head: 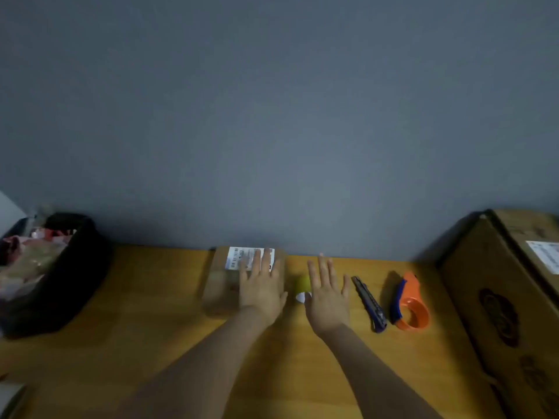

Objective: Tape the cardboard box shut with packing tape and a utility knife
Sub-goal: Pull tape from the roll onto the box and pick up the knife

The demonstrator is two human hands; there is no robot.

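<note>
Grey wall behind, your orange-brown wooden table (pixel 121 343) carries one small brown cardboard box with a white label (pixel 225 285) at centre. Your left hand (pixel 261 290) lies flat and unclenched on it; your right hand (pixel 328 297) hovers spread, empty. Nothing looks taped yet — one dark utility knife (pixel 370 305) and one orange tape dispenser (pixel 410 303) wait untouched.

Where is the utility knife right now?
In the head view, the dark utility knife lies on the wooden table, between the open right hand and the orange tape dispenser.
</note>
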